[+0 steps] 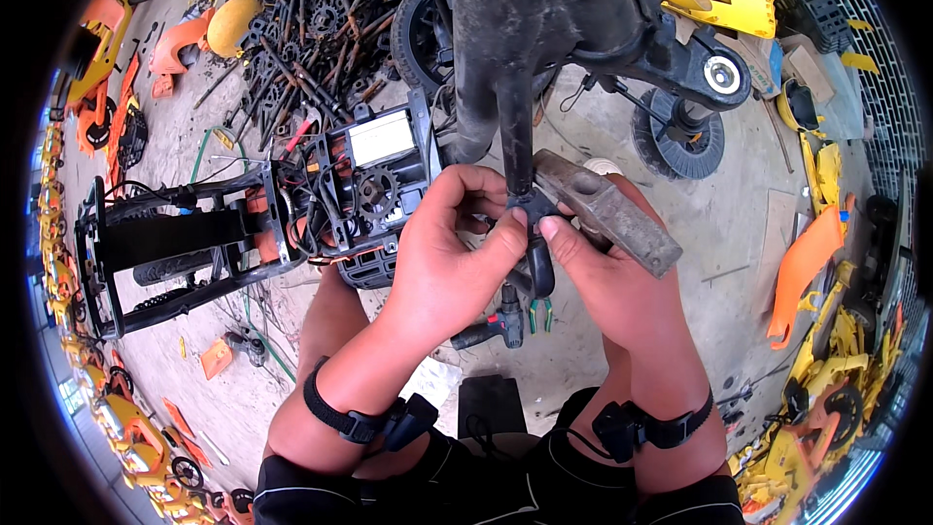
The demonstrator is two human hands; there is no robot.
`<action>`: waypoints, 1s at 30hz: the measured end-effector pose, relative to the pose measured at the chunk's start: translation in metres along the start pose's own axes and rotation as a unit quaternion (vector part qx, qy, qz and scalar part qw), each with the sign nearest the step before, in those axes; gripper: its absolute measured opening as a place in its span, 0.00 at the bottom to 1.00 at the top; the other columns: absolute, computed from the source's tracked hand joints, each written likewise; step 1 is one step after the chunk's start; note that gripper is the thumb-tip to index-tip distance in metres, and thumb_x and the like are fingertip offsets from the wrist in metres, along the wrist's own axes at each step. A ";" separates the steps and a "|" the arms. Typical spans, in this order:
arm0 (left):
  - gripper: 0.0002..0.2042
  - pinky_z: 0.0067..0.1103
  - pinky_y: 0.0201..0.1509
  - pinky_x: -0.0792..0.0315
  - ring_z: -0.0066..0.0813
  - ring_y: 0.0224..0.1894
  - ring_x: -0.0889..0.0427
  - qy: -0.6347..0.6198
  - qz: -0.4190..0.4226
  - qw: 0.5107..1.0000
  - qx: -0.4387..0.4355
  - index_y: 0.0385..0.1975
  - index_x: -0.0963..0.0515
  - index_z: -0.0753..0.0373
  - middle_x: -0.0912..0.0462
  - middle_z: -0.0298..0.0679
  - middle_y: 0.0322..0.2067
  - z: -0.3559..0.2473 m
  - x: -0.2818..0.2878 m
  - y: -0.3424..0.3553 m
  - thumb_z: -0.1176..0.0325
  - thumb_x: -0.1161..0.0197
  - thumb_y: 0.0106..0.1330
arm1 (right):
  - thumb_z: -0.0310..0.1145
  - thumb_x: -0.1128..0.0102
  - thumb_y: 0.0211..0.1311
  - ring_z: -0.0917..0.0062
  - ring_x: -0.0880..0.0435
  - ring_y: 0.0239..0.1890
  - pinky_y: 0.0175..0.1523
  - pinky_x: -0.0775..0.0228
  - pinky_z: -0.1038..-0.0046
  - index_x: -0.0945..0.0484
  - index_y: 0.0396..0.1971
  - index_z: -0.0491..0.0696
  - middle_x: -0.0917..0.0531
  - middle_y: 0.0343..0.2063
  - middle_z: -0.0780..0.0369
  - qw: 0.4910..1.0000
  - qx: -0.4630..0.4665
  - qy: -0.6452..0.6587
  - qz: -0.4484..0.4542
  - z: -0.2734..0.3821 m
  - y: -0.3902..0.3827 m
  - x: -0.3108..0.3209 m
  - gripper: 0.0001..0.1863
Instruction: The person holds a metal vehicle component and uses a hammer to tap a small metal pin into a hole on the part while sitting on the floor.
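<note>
Our left hand (442, 248) and right hand (612, 282) pinched a small black fitting (526, 205) at the lower end of a smooth black tube (515, 126). We judged the parts brought together, full seating unconfirmed. A blocky, worn grey hammer head (617, 219) overlapped the right hand; we could not see its handle.

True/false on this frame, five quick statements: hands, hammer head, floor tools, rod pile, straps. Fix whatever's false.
1. The left hand and right hand meet at a small black fitting. True.
2. The hammer head is beside the left hand. False: it is at the right hand.
3. Green-handled pliers appear just right of the power drill. True.
4. The pile of rusty rods is at the lower right. False: it is at the upper left.
5. Each forearm wears a black strap. True.
</note>
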State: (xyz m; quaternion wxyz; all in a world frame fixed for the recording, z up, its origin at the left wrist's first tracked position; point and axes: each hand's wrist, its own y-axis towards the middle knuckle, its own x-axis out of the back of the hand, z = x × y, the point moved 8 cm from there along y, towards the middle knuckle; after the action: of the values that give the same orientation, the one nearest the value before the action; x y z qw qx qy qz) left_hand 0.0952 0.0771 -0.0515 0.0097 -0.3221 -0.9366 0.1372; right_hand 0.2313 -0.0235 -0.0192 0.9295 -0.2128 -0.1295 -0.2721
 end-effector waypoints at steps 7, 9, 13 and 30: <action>0.12 0.20 0.47 0.28 0.19 0.39 0.21 0.009 -0.008 1.000 0.003 0.44 0.26 0.67 0.18 0.33 0.38 -0.002 0.001 -0.001 0.73 0.33 0.65 | 0.35 0.32 0.64 0.83 0.17 0.29 0.35 0.26 0.77 0.20 0.48 0.47 0.16 0.25 0.66 0.999 0.010 0.034 0.002 0.000 0.000 -0.002 0.15; 0.12 0.20 0.46 0.28 0.20 0.39 0.21 0.041 -0.010 0.999 -0.011 0.44 0.26 0.67 0.19 0.33 0.37 -0.005 0.000 0.000 0.72 0.33 0.64 | 0.32 0.32 0.64 0.85 0.18 0.29 0.35 0.27 0.78 0.20 0.48 0.46 0.16 0.25 0.66 0.998 0.025 0.050 -0.001 0.002 0.000 -0.002 0.14; 0.10 0.18 0.44 0.27 0.17 0.38 0.22 0.119 -0.009 0.992 -0.050 0.43 0.26 0.66 0.21 0.32 0.36 -0.014 -0.001 -0.001 0.72 0.34 0.67 | 0.28 0.33 0.64 0.88 0.20 0.29 0.35 0.27 0.80 0.21 0.48 0.43 0.16 0.26 0.66 0.996 0.028 0.082 -0.001 0.005 0.001 -0.003 0.14; 0.09 0.16 0.48 0.32 0.15 0.41 0.29 0.056 0.001 0.998 -0.028 0.46 0.25 0.66 0.25 0.31 0.38 -0.007 0.005 -0.003 0.68 0.49 0.79 | 0.33 0.35 0.67 0.86 0.22 0.31 0.37 0.28 0.77 0.21 0.49 0.44 0.17 0.29 0.68 1.000 0.010 0.017 0.006 0.002 0.001 0.000 0.14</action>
State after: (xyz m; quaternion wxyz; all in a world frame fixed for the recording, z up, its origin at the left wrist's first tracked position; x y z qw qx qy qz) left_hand 0.0900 0.0799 -0.0442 0.0533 -0.3300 -0.9379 0.0927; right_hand 0.2313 -0.0220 -0.0180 0.9353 -0.1993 -0.1154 -0.2685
